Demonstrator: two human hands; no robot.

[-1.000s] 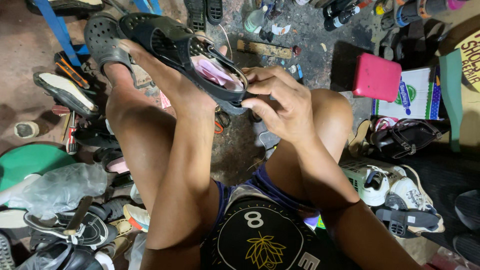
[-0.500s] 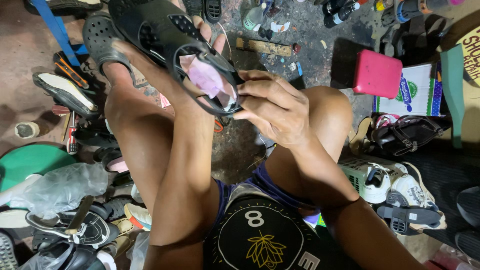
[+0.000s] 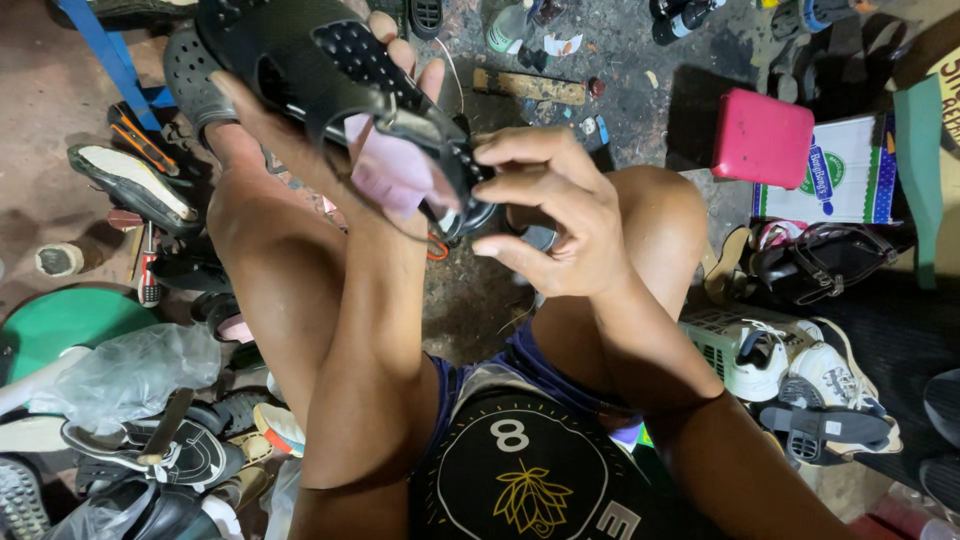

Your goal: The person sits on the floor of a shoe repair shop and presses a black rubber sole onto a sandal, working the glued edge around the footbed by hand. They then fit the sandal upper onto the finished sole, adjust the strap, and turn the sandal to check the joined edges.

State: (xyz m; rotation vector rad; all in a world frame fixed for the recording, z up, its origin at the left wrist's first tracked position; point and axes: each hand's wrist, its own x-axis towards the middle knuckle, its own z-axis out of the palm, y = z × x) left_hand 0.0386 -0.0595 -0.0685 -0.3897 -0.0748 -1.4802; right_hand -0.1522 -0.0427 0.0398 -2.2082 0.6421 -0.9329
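Sandal turned and lifted toward the camera

The black sandal [image 3: 340,90] has risen and tilted since a second ago, its pink lining now facing up; the right hand [image 3: 560,215] has shifted from the strap edge to pinching its end.

- Central passage: a strip of bare floor [image 3: 640,60] is seen between the raised knees, running up toward a wooden strip [image 3: 530,87]; it is partly taken up by the black sandal [image 3: 340,90] held by the left hand [image 3: 385,150] and the right hand [image 3: 550,210].
- Left flank: blocked by a loose sole [image 3: 135,185], a green round lid [image 3: 65,325], a clear plastic bag [image 3: 135,375] and piled dark shoes [image 3: 165,450].
- Right flank: blocked by a pink box [image 3: 765,137], a black strapped sandal [image 3: 820,265] and white sneakers [image 3: 790,360].
- Upper left: a blue frame [image 3: 110,55] stands across the floor.
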